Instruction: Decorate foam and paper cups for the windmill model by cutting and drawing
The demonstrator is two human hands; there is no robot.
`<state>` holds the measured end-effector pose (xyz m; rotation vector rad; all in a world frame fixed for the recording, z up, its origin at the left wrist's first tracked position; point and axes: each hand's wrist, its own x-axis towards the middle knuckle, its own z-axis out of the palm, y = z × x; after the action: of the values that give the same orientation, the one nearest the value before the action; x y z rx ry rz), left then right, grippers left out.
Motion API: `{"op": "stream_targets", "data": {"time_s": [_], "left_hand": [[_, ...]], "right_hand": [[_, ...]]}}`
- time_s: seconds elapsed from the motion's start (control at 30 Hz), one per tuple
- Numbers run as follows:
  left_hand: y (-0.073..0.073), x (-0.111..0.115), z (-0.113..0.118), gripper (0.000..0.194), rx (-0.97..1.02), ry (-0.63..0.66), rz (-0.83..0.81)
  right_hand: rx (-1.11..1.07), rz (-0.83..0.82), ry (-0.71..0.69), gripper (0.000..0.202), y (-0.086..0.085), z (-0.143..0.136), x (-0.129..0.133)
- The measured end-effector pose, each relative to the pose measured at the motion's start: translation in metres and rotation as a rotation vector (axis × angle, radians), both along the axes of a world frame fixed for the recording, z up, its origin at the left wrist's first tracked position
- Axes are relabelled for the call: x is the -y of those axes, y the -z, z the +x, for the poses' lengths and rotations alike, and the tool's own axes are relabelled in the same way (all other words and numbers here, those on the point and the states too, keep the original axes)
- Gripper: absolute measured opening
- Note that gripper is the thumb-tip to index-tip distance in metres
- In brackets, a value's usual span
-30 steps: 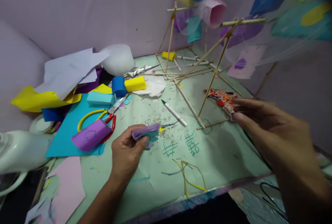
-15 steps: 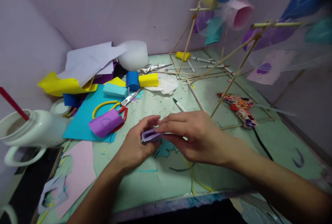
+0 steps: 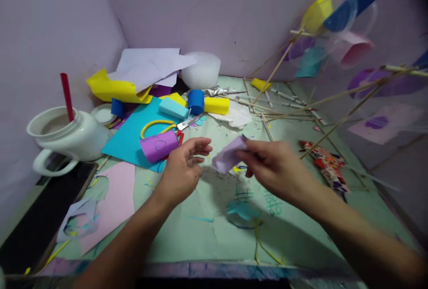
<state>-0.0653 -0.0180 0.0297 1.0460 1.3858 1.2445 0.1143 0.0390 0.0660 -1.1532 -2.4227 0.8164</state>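
A folded piece of pale lilac paper point(image 3: 227, 157) is pinched between the thumb and fingers of my right hand point(image 3: 277, 164), held above the table and slightly blurred. To its left, my left hand point(image 3: 183, 164) hangs with curved fingers apart and nothing in it. Just beyond that hand lies a purple paper tube point(image 3: 159, 146) with a heart drawn on it. It partly covers the scissors point(image 3: 158, 125). Under the lilac paper are small scraps, and nearer to me lies a turquoise paper cutout point(image 3: 242, 210) with yellow strips point(image 3: 264, 249).
A white mug point(image 3: 88, 135) with a red stick stands at left beside a black flat object point(image 3: 47, 217). Paper sheets point(image 3: 147, 68) and paper tubes point(image 3: 195, 101) lie behind. At right stand a stick frame point(image 3: 347, 110) with hanging paper pieces and a patterned glue gun point(image 3: 326, 164).
My hands have parted: the left let go of the lilac paper, and the right has drawn it away to the right. The view has turned left, shifting everything rightward.
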Motion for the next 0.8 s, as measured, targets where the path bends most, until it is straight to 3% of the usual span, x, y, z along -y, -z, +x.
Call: {"op": "stream_targets", "data": {"time_s": [0.1, 0.27, 0.37, 0.5, 0.8], "left_hand": [[0.0, 0.002, 0.004, 0.056, 0.106, -0.033, -0.023], [0.008, 0.0, 0.016, 0.053, 0.585, -0.065, -0.039], [0.012, -0.004, 0.022, 0.053, 0.769, -0.107, -0.124], [0.015, -0.006, 0.024, 0.051, 0.799, -0.063, -0.144], [0.018, -0.003, 0.024, 0.054, 0.59, 0.119, -0.115]], "right_hand": [[-0.37, -0.318, 0.314, 0.022, 0.002, 0.005, -0.005], [-0.689, -0.717, 0.484, 0.035, 0.022, 0.006, 0.008], [-0.705, -0.871, 0.48, 0.037, 0.036, 0.003, 0.03], [-0.659, -0.985, 0.445, 0.038, 0.045, -0.002, 0.053], [-0.646, -1.417, 0.234, 0.037, 0.027, 0.008, 0.044]]}}
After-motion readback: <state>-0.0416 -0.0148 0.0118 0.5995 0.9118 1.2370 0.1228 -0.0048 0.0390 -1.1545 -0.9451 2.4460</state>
